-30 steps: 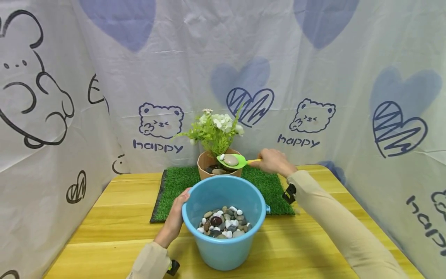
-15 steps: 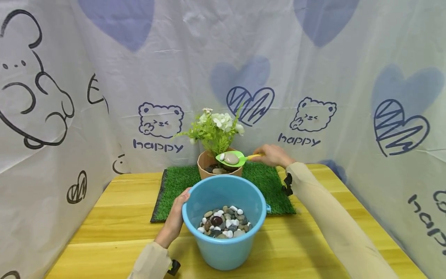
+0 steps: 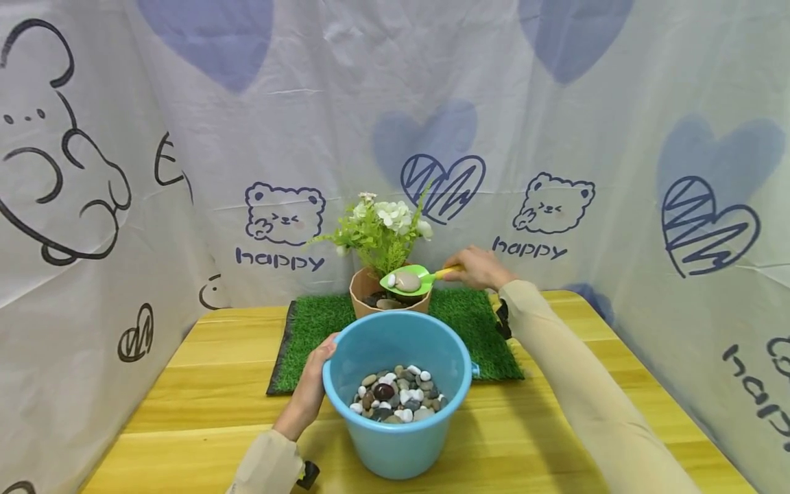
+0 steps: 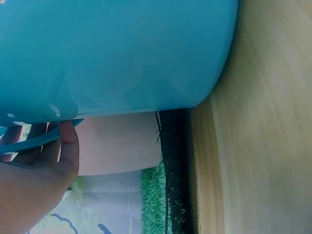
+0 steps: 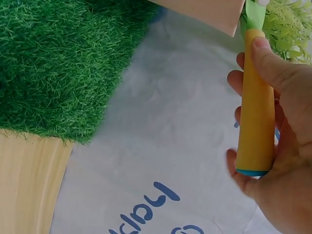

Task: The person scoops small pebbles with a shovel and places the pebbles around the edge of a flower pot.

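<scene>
In the head view my right hand (image 3: 475, 267) grips a small green trowel (image 3: 426, 280) by its yellow handle (image 5: 258, 102). On its blade lie a large beige pebble (image 3: 407, 281) and a small white one. The blade hovers over the brown flowerpot (image 3: 364, 291), which holds a white-flowered plant (image 3: 385, 226) and some stones. My left hand (image 3: 311, 377) holds the light blue bucket (image 3: 395, 446) at its left rim. The left wrist view shows those fingers hooked around a blue band by the rim. Mixed pebbles (image 3: 401, 394) cover the bucket's bottom.
The pot stands on a green artificial grass mat (image 3: 308, 336), just behind the bucket. Beneath is a yellow wooden table (image 3: 204, 384). A white curtain (image 3: 296, 123) with heart and bear drawings encloses the back and both sides.
My right hand has risen a little and shifted left, so the trowel's handle end stands higher. The pebbles stay on the blade. My left hand and the bucket keep their place.
</scene>
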A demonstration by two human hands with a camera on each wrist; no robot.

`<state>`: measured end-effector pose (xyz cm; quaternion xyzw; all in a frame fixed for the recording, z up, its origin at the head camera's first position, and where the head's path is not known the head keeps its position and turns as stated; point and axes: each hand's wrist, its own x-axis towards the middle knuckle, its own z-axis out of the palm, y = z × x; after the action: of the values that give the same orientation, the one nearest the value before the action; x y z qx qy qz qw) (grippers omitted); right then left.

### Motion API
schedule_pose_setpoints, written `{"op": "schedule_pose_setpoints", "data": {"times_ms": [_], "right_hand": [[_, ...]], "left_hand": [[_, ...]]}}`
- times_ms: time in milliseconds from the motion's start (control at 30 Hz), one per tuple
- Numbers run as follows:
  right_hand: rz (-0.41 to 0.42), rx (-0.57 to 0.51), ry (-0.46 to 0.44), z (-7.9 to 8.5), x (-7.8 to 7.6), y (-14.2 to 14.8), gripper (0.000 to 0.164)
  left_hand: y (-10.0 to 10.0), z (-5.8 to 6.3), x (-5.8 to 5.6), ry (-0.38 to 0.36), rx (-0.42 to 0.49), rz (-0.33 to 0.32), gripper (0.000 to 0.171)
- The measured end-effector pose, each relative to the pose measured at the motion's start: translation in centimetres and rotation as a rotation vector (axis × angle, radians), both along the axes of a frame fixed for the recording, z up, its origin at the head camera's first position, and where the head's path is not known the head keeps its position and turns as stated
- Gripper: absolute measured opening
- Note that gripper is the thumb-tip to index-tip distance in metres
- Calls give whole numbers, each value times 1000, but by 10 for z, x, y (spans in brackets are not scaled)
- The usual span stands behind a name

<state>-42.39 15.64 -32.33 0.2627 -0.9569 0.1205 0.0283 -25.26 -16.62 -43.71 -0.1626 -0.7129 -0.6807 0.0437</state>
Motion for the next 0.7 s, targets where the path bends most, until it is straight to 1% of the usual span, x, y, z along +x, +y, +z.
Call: {"op": "schedule_pose_setpoints", "data": {"times_ms": [133,333,567,700], "right_hand": [[5,-9,42,-2,-2,-1,29],[20,2,66,-7,-2,-2,30],[51,-48,37,-8,-3,3,31],[49,-50,25,-7,-2,3,29]], "left_hand": [[-1,0,0,-10,3,1,51],[-1,0,0,-17,4,3,52],[-2,0,-1,-17,1,10,51],[-2,0,-2,-22,1,8,51]]}}
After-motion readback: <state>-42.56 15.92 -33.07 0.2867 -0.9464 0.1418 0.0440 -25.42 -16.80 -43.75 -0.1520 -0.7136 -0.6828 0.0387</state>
